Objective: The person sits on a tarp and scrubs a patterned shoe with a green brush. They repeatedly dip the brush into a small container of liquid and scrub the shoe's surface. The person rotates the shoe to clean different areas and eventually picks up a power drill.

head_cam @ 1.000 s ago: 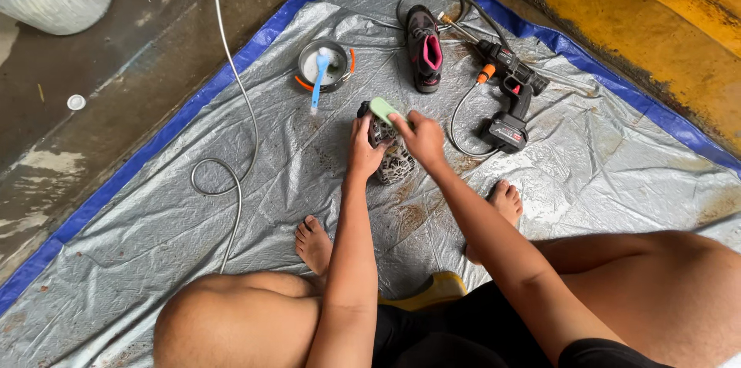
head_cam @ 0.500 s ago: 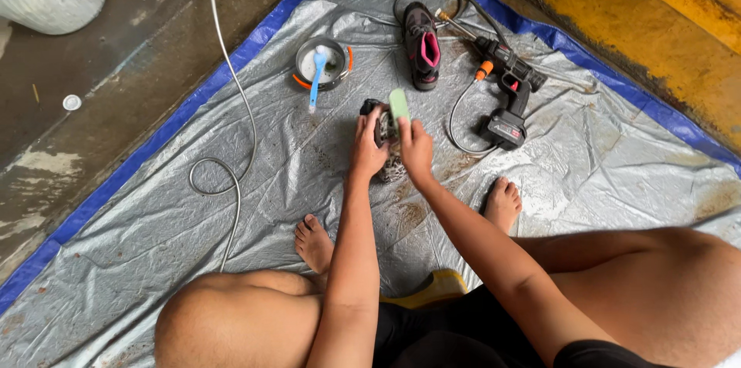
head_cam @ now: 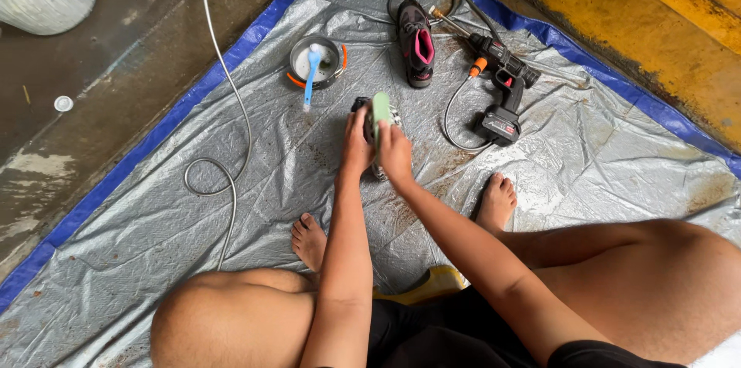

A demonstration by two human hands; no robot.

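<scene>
My left hand (head_cam: 356, 144) grips a dark shoe (head_cam: 363, 109) that rests on the grey tarp (head_cam: 193, 221) in front of me. My right hand (head_cam: 395, 153) holds a light green brush (head_cam: 380, 109) pressed against that shoe. Most of the shoe is hidden behind my two hands. I sit with both bare feet on the tarp.
A second black and pink shoe (head_cam: 415, 42) lies further away. A small round pot (head_cam: 315, 61) with a blue brush (head_cam: 312, 73) in it sits at the left. A black cordless spray gun (head_cam: 500, 90) with a hose lies at the right. A white hose (head_cam: 224, 98) loops at the left.
My right hand has drawn the green brush back along the shoe toward me, and the brush now stands on edge. My left hand keeps its hold on the shoe.
</scene>
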